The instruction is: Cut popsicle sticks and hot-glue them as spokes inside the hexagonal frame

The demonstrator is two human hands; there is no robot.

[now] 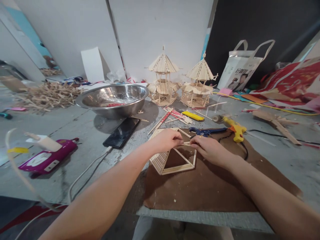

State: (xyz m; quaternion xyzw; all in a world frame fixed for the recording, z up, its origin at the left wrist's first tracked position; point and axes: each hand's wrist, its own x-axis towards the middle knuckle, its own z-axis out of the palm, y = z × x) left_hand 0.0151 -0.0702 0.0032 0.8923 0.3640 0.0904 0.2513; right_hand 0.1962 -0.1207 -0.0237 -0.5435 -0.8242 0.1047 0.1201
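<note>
A partly slatted frame of pale wooden sticks (177, 169) lies on a brown board (212, 196). Its left side is covered with close-set sticks, while its right side shows open triangles. Over the frame's upper middle, my left hand (168, 140) pinches the left end of a short wooden stick (186, 143). The fingers of my right hand (208, 148) close on the right end of that stick. Blue pliers (207, 131) lie just behind my right hand, with a yellow glue gun (235, 128) to their right.
Two stick pavilions (163, 80) (199, 83) stand at the back. A steel bowl (112, 100), phone (121, 133) and purple power strip (50, 158) are at left. Loose sticks and a yellow cutter (193, 116) lie behind the board; the glue gun's cable crosses its right side.
</note>
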